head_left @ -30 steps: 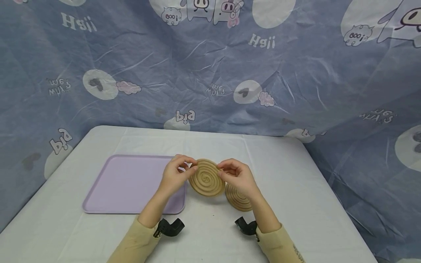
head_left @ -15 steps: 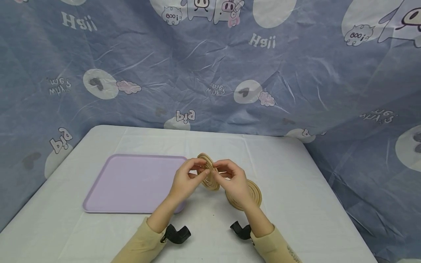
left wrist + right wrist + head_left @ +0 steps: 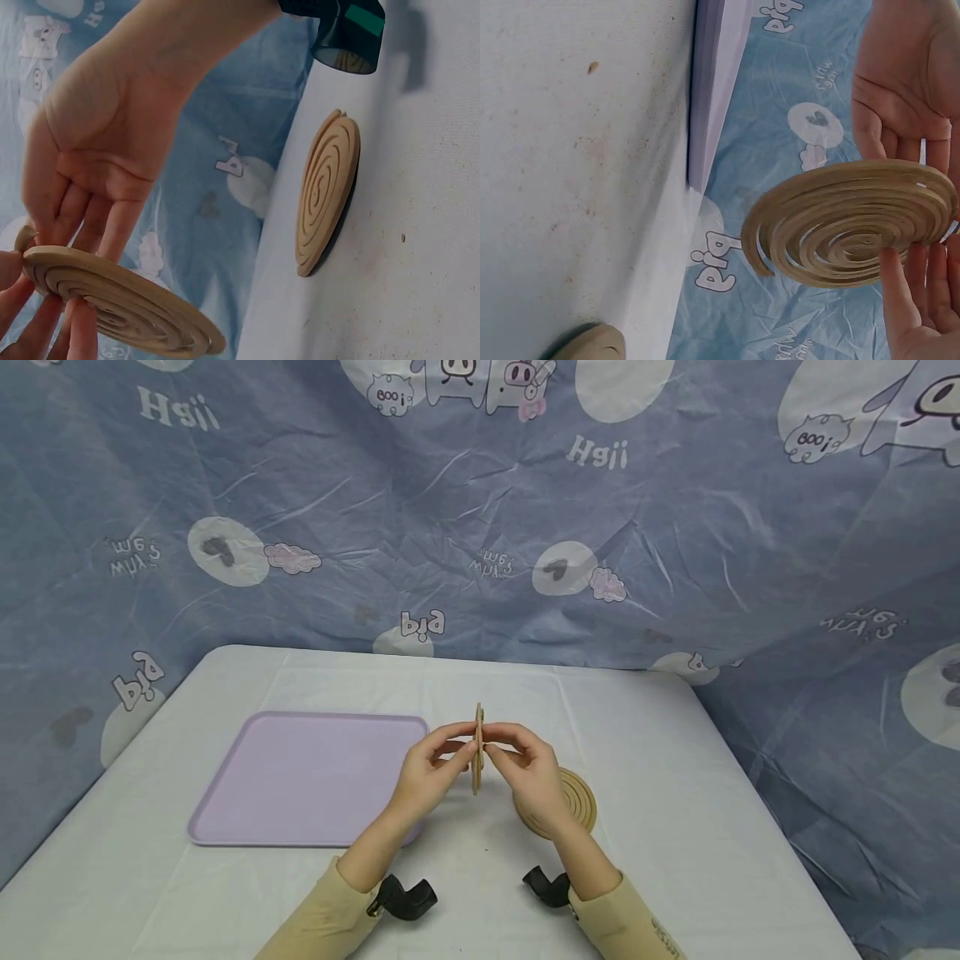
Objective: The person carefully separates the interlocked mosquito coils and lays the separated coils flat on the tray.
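A tan spiral mosquito coil (image 3: pixel 477 768) is held up on edge over the table, seen almost edge-on in the head view. My left hand (image 3: pixel 423 777) pinches it from the left with thumb and fingers. From the other side my right hand (image 3: pixel 536 777) pinches it near the same height. In the right wrist view the flat face of the coil (image 3: pixel 847 225) shows, its rings slightly parted. A short end of the coil (image 3: pixel 27 238) sticks up between fingertips in the left wrist view. A second mosquito coil (image 3: pixel 581 802) lies flat on the table, partly hidden behind my right hand.
A lilac rectangular tray (image 3: pixel 300 781) lies on the white-covered table (image 3: pixel 660 827), left of the hands. A blue printed cloth (image 3: pixel 480 502) hangs behind the table. Tan crumbs (image 3: pixel 592 67) dot the tabletop. A black camera (image 3: pixel 407 897) sits at the left wrist.
The held coil has turned from facing the head camera to edge-on. My left hand has moved right, closer to my right hand, and more of the second coil shows.
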`<state>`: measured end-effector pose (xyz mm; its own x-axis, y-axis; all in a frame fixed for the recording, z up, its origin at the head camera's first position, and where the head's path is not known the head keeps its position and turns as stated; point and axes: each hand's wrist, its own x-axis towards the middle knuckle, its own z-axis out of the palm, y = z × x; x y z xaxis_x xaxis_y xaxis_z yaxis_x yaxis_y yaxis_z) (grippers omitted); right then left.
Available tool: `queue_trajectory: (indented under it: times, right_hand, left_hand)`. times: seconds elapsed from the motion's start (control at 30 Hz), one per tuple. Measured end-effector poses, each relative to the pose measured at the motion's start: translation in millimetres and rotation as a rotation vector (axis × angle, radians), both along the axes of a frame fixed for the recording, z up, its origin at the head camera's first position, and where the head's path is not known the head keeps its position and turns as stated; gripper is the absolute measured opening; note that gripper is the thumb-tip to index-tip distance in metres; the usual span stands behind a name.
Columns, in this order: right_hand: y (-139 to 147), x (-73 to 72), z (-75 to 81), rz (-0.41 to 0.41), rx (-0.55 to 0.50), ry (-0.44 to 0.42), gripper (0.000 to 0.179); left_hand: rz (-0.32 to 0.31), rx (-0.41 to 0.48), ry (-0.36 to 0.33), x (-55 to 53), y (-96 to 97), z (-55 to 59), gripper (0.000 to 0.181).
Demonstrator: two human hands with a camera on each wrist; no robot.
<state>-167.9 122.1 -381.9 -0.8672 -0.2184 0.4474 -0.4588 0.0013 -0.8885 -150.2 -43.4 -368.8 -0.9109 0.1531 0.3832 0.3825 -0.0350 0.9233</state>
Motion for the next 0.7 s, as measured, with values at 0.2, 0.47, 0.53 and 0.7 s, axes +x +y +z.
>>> queue_trajectory:
  times: [0.2, 0.47, 0.53, 0.7]
  right_hand:
    - [1, -2.8, -3.4, 0.044, -0.087, 0.008, 0.03]
    - [0, -2.3, -2.0, 0.034, -0.143, 0.036, 0.026]
    - [0, -2.9, -2.8, 0.04, -0.149, 0.041, 0.026]
    - [4, -4.8, -5.6, 0.106, -0.164, 0.063, 0.03]
  left_hand:
    - [-0.015, 0.042, -0.022, 1.7, 3.5, 1.3, 0.027]
    - [0.022, 0.055, 0.031, 3.6, 5.9, 0.5, 0.026]
    - [0.024, 0.074, 0.06, 0.7, 5.8, -4.7, 0.025]
    - [-0.033, 0.16, 0.102, -10.8, 4.3, -23.4, 0.027]
